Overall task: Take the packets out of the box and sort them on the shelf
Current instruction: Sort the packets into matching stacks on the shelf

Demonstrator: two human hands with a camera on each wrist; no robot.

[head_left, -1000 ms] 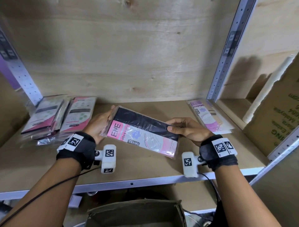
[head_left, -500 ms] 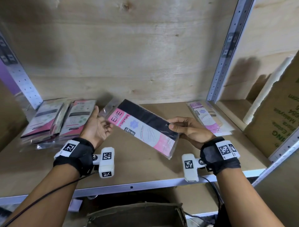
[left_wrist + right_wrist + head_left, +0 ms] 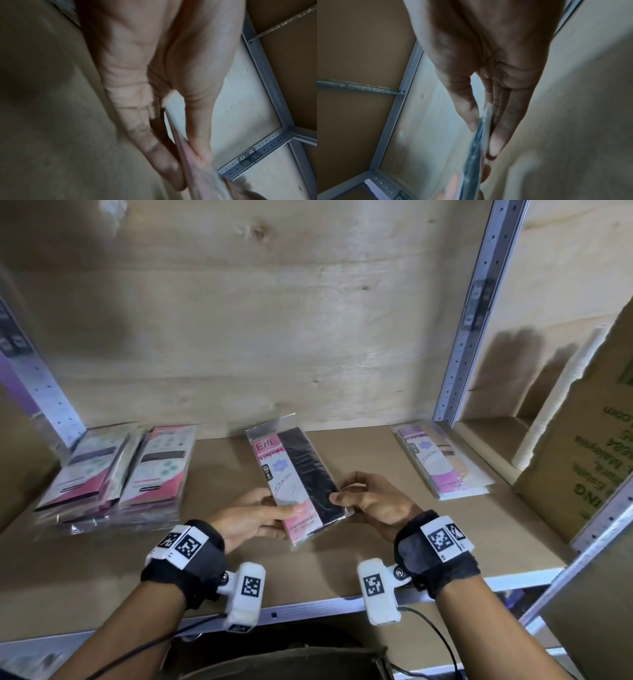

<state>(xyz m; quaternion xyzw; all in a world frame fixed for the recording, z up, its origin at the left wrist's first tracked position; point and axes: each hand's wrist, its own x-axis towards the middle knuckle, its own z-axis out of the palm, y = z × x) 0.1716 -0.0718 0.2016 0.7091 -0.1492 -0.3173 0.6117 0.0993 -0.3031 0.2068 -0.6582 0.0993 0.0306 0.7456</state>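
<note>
Packet turned: its long axis now points toward the back wall.

Left hand and right hand both pinch the near end of the packet above the middle of the shelf, between the left stack and the right pile.

Shelf: a brown board with a pale metal front edge is carrying the goods, and a plywood panel is standing behind it.
Left end: a stack of pink and white packets is lying on the board, fanned and overlapping.
Right end: a small pile of pink and white packets is lying flat near the metal upright.
</note>
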